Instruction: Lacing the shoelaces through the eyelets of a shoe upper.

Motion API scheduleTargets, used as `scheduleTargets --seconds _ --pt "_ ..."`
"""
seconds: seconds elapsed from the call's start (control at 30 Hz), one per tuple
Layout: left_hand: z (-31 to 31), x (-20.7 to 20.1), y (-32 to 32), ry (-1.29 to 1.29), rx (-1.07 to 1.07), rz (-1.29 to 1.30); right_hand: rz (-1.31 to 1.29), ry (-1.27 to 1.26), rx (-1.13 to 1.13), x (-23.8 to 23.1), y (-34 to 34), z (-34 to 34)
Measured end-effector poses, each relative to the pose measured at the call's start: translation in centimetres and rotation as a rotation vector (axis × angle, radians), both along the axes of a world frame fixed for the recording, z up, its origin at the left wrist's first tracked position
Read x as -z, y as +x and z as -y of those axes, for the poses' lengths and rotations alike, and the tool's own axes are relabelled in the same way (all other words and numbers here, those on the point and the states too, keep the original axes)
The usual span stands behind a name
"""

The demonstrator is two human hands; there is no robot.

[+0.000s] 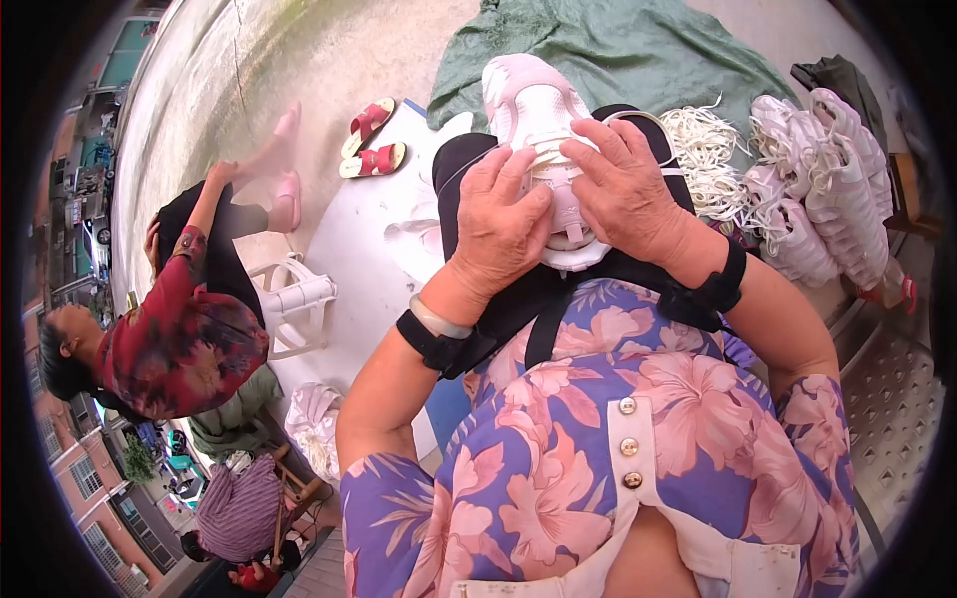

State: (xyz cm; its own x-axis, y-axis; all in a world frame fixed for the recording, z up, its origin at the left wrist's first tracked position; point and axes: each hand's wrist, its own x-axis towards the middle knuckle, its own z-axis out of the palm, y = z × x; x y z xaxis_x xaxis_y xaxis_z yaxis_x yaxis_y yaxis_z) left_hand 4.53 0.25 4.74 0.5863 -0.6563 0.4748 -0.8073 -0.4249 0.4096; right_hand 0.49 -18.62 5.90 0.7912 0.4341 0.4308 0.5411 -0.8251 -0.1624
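A white and pale pink sneaker (536, 100) rests on my lap, its toe pointing away from me. White shoelace (546, 151) crosses its upper part in rows. My left hand (501, 214) is at the left side of the lacing, fingers bent and closed around the lace there. On the opposite side my right hand (630, 189) pinches at the lace, its fingertips on the eyelet edge. A loose length of lace loops out beside each hand. The palms and exact fingertip grips are partly hidden.
A heap of white shoelaces (703, 149) and a stack of pale sneakers (822, 189) lie to the right. Green cloth (608, 45) spreads ahead. Red sandals (371, 145), a white stool (291, 299) and a seated person (189, 329) are at left.
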Motion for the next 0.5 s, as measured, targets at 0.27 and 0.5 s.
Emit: scheduleTargets --seconds 0.27,0.5 --pt "0.32 0.83 -0.44 0.121 -0.095 0.129 0.006 -0.023 -0.055 0.28 0.41 0.54" --pt "0.49 0.78 -0.35 0.117 -0.087 0.158 -0.008 -0.022 -0.084 0.28 0.6 0.59"
